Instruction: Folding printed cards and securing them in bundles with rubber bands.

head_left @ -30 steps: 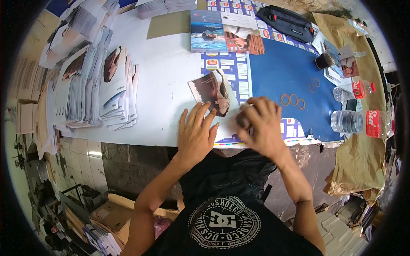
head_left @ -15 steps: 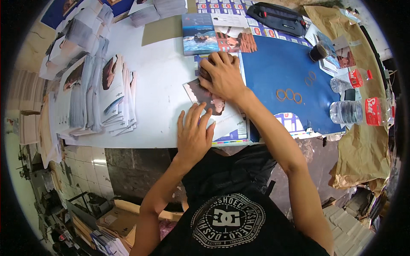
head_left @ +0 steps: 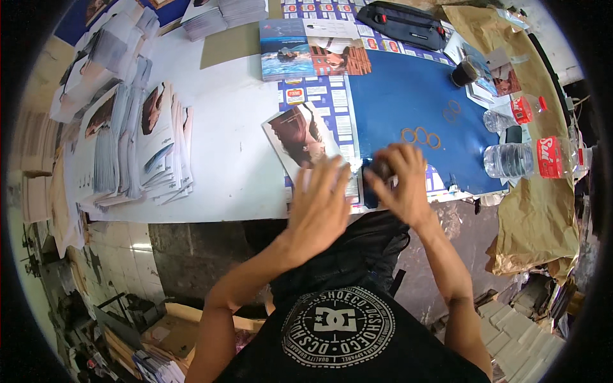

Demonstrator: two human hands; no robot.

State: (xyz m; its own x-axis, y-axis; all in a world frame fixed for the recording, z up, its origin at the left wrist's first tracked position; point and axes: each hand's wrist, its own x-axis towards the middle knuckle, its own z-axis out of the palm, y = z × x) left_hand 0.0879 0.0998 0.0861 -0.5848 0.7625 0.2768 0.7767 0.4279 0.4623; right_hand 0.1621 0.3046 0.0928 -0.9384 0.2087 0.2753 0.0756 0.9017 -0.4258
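A folded brochure with a portrait photo on its cover lies tilted at the table's middle, over a printed sheet with blue and white boxes. Just off its lower edge is my left hand, blurred, fingers stretched out and holding nothing. My right hand is curled around a dark, rounded lump near the table's front edge, on the blue area. The lump's exact kind is hidden by fingers and blur.
Tall stacks of brochures stand at the left. Beyond the middle lies a pile of colour-printed booklets. Rubber bands, a dark cup, water bottles and brown paper are on the right. A black pouch lies at the back.
My right hand has moved from the brochure's upper part toward me and to the right, carrying the dark lump. My left hand has come off the brochure, nearer to me. The brochure's cover is now uncovered.
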